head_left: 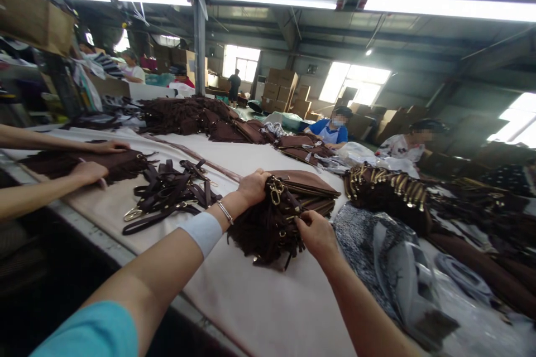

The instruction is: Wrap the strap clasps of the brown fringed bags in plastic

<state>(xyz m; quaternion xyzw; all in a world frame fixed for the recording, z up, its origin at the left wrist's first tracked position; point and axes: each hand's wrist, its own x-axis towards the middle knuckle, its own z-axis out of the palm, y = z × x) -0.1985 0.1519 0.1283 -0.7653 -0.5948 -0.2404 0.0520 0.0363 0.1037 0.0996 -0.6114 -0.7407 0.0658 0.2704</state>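
Observation:
A stack of dark brown fringed pouches (304, 181) with gold zips lies on the pale table covering in front of me. My left hand (253, 187) is closed at the top of the stack, on a brown strap whose gold clasp (275, 195) hangs by the fingertips. At the stack's near right side, my right hand (316, 232) pinches the zip end of a pouch between thumb and finger. Left of the stack, loose brown straps (171, 189) with gold clips lie in a tangle.
At far left, a co-worker's hands (90, 170) rest on more fringed brown pieces (54, 162). Clear plastic bags (402, 268) and another pouch pile (385, 189) lie at right. A large brown heap (188, 114) stands behind. People sit across the table (268, 295).

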